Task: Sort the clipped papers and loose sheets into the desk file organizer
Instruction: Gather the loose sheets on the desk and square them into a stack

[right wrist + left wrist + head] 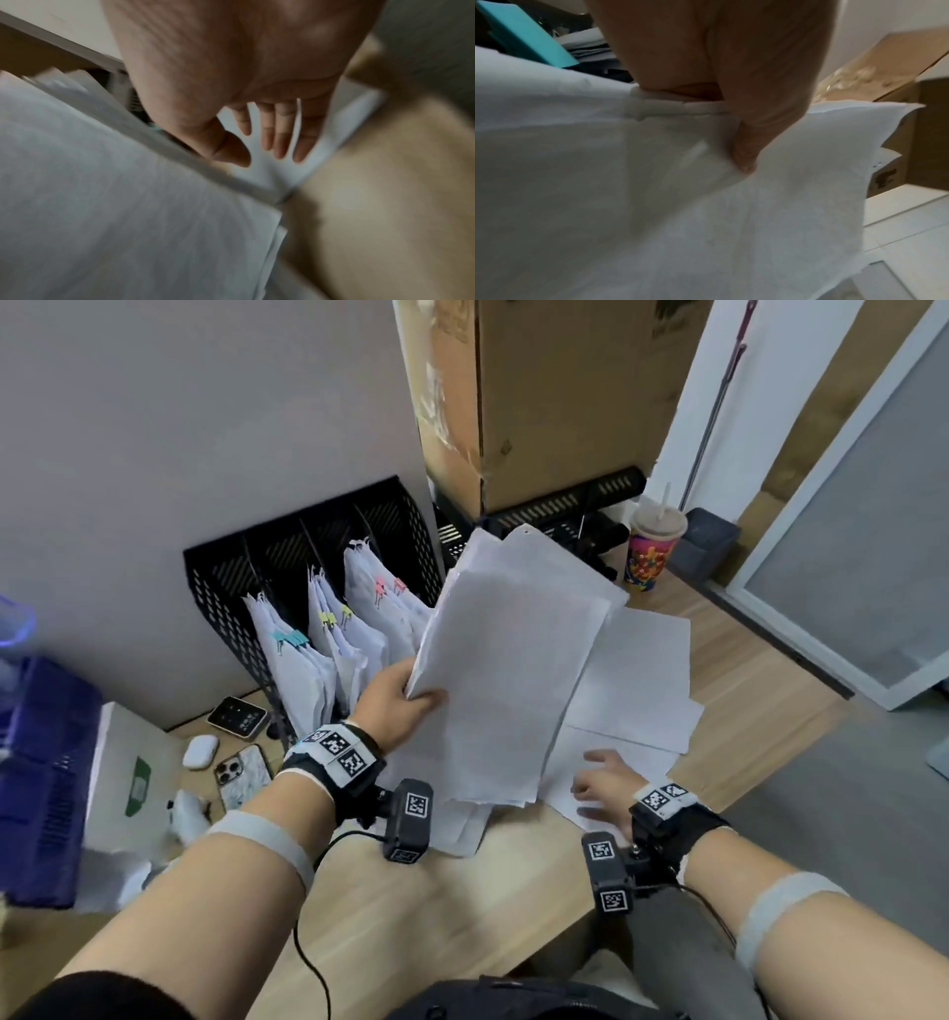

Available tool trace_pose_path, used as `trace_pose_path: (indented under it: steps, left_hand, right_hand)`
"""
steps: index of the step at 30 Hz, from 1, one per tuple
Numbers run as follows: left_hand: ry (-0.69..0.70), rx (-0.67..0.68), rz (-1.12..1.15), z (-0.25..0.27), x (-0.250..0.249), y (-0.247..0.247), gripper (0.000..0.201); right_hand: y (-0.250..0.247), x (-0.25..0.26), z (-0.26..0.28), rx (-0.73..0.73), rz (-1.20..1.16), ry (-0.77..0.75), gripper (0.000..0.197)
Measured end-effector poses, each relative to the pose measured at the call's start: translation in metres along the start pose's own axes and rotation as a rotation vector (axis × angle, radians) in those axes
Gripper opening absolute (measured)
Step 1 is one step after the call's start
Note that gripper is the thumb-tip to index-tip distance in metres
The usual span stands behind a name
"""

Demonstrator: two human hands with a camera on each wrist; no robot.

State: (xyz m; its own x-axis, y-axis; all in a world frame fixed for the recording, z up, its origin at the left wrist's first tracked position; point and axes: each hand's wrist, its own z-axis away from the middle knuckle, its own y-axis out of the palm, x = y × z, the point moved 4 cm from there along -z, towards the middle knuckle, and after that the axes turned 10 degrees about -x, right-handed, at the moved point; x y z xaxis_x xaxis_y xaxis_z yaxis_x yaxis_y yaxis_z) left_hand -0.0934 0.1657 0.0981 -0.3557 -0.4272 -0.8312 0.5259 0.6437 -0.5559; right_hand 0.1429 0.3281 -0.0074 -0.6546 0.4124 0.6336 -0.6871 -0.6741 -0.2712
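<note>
Head view: a stack of loose sheets (508,670) is held up above the worktop (436,906) by the left hand (398,706), the near-left corner being pinched between thumb on top and fingers beneath. The left wrist view confirms this: the thumb (744,154) is pressed into the paper so that the sheets crease around it, a grip that is judged to keep the unclipped pages from fanning apart. The stack is tilted, its far end raised toward the black mesh file organizer (221,588) at the far left against the wall, probably so that it can be slid edge-first into a slot.

Three of the organizer's compartments are already filled with clipped papers (303,660), grouped by clip colour: blue on the left, yellow-green in the middle, pink on the right. The far-left compartment appears empty and is judged the likely place for the loose sheets.

The right hand (606,783) is laid nearly flat, fingers spread and straight, on the remaining sheets (637,680) lying at the right of the worktop; nothing is gripped. It is presumably placed there to stop those sheets from sliding while the stack is lifted clear.
</note>
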Motion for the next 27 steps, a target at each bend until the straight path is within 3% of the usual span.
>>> trace_pose_path:
  steps: [4, 6, 9, 12, 16, 19, 22, 27]
  left_hand:
    - [0.051, -0.095, 0.258, -0.010, -0.037, -0.009, 0.036]
    - [0.067, -0.098, 0.412, -0.015, -0.061, -0.006, 0.029]
    - [0.066, -0.106, 0.636, -0.022, -0.090, 0.001, 0.037]
    - [0.067, -0.089, 0.704, -0.024, -0.100, 0.019, 0.034]
    - [0.072, -0.027, 0.457, -0.017, -0.079, 0.068, 0.018]
    - [0.057, 0.030, 0.357, -0.014, -0.047, 0.103, 0.038]
    - [0.007, -0.009, 0.366, -0.013, -0.039, 0.116, 0.035]
    - [-0.028, 0.027, 0.543, -0.016, -0.064, 0.113, 0.022]
  right_hand:
    - [-0.025, 0.092, 0.027, -0.075, -0.130, -0.436, 0.078]
    - [-0.043, 0.129, 0.046, -0.120, -0.189, -0.575, 0.066]
    - [-0.076, 0.164, 0.073, -0.232, -0.271, -0.699, 0.043]
    - [-0.098, 0.161, 0.076, -0.345, -0.296, -0.743, 0.032]
    - [-0.097, 0.109, 0.053, -0.406, -0.194, -0.667, 0.030]
    - [-0.091, 0.069, 0.035, -0.426, -0.092, -0.553, 0.027]
    - [-0.092, 0.054, 0.032, -0.448, -0.074, -0.505, 0.019]
    - [-0.107, 0.057, 0.035, -0.510, -0.242, -0.498, 0.026]
